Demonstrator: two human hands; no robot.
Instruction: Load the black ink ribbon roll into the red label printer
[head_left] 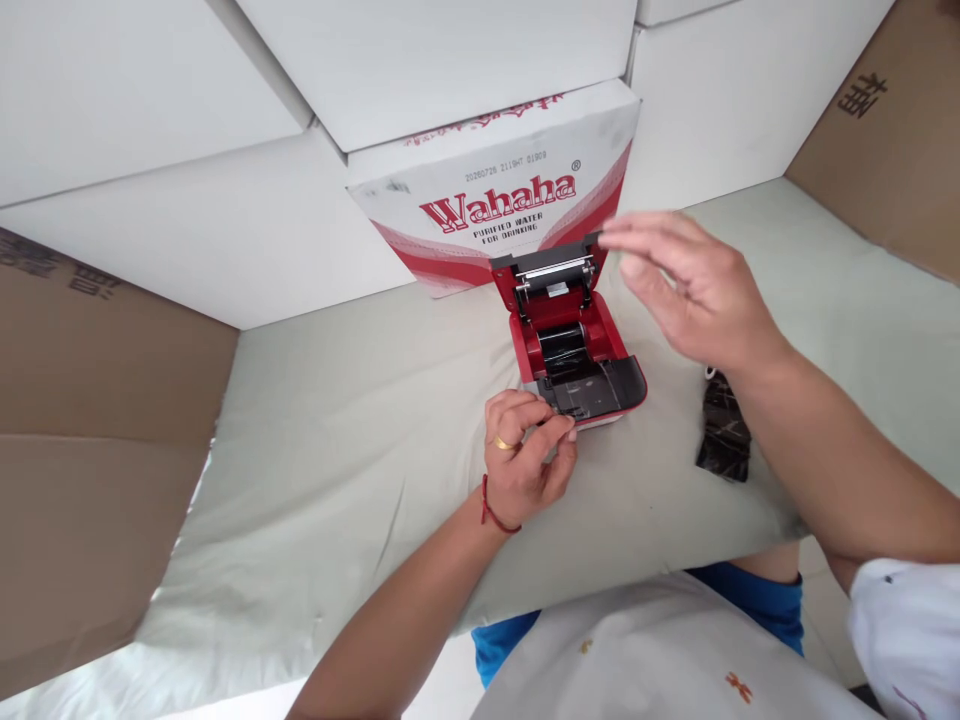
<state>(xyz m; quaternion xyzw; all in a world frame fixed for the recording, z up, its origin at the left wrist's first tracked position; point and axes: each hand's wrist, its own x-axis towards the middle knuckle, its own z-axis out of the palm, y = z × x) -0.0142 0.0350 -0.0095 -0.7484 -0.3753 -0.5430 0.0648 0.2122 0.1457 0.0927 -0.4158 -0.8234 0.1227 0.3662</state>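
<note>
A small red-and-black machine (pixel 630 390), which looks like a label printer, stands with its lid (pixel 556 265) raised. Inside lies a roll of shiny black film (pixel 564 345), and a strip of it runs forward over the dark front panel. My left hand (pixel 529 450) is closed at the front left edge, thumb and fingers pinching what looks like the film's free end. Beside the lid's upper right corner is my right hand (pixel 686 285), fingers stretched out and slightly blurred. Its fingertips reach the corner; whether they press on it I cannot tell.
A Wahaha water carton (pixel 502 200) stands right behind the lid. White boxes (pixel 180 230) form a wall at the back, with brown cardboard (pixel 97 450) at both sides. A crumpled black piece (pixel 724 430) with a white ring lies under my right forearm on the pale green cloth (pixel 360 420).
</note>
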